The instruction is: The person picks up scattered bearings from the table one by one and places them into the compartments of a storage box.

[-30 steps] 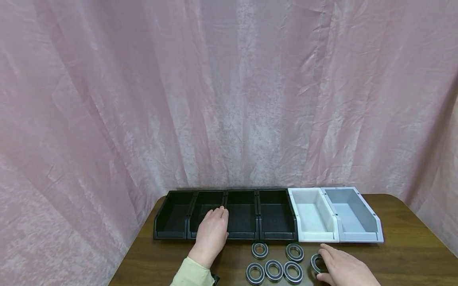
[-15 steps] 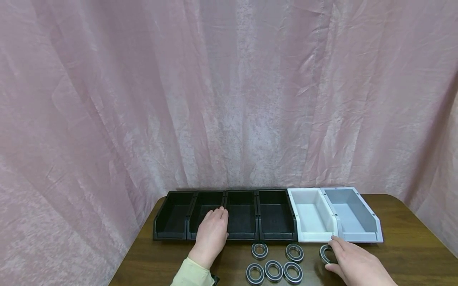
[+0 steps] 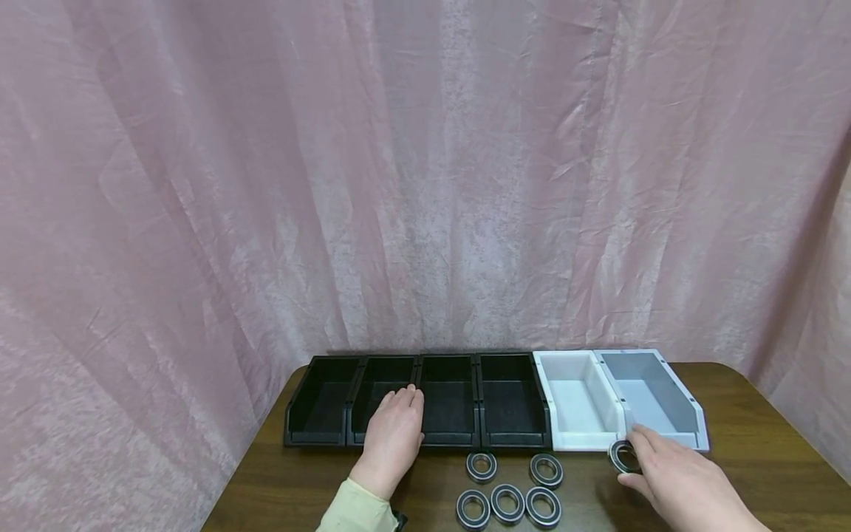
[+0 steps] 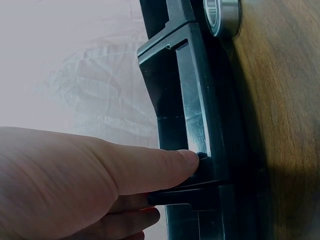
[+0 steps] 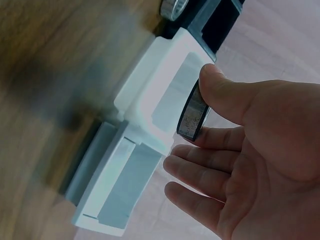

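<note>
My right hand (image 3: pixel 681 476) pinches a ball bearing (image 3: pixel 623 457) by its rim between thumb and fingers, above the table before the white and grey bins. In the right wrist view this bearing (image 5: pixel 194 112) is tilted, seen edge-on under the thumb, while the other fingers extend loosely. My left hand (image 3: pixel 392 436) lies over the divider between the second and third black bins, fingers extended forward. Its thumb (image 4: pixel 170 167) touches the front part of a black bin (image 4: pixel 192 100) in the left wrist view. Several more bearings (image 3: pixel 507 505) lie flat on the table, including one (image 3: pixel 547 471) near the bins.
A row of bins spans the table: several black ones (image 3: pixel 512 440) at left, then a white bin (image 3: pixel 585 441) and a light grey bin (image 3: pixel 665 391) at right. The brown wooden table (image 3: pixel 266 491) continues past both ends. A pink curtain (image 3: pixel 425 185) hangs behind.
My right hand has lifted the bearing from the table and carried it right and forward toward the front of the white and grey bins. My left hand has stayed in place.
</note>
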### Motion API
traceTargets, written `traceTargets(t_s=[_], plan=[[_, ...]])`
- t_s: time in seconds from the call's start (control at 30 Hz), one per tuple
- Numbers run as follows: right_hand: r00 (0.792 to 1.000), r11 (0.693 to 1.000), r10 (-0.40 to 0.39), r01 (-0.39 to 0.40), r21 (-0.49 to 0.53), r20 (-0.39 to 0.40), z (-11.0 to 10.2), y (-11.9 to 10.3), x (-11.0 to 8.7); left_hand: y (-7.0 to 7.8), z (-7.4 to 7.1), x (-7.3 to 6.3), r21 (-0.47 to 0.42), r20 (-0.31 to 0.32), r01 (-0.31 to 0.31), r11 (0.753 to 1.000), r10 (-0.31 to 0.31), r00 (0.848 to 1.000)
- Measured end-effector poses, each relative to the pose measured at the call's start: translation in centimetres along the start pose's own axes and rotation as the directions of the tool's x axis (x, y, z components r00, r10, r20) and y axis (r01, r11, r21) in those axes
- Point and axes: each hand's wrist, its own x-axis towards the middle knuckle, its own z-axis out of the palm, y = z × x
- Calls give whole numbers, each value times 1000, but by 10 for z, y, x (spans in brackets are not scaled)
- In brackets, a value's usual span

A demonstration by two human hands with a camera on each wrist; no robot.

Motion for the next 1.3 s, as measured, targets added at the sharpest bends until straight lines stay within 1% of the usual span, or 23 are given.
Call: traceTargets(t_s=[0.17,0.3,0.4,0.63,0.73,0.97,1.13,1.3], plan=[[1000,1000,14,-14,-11,-10,-6,5,2,0,0,0,1,2,1,1000,-1,1000],[999,1000,5,-6,-30,-48,-9,9,4,0,0,0,9,16,5,1000,-6,1000],[998,1000,9,-11,-25,-59,-12,13,5,0,0,0,6,24,9,1000,-9,1000],[998,999,49,-50,-15,-36,-18,18,9,-2,2,1,21,5,-8,1000,7,1000],[998,999,43,-44,-21,-45,-19,21,10,-2,2,1,29,4,-12,1000,12,1000],[998,998,61,-62,-31,-33,-22,28,14,-1,1,1,33,-5,-19,999,19,1000],[996,998,35,-39,-43,-80,-23,32,17,-1,0,2,25,-5,-17,1000,17,1000],[994,998,52,-56,-37,-97,-26,32,19,-2,3,1,15,8,-11,1000,11,1000]])
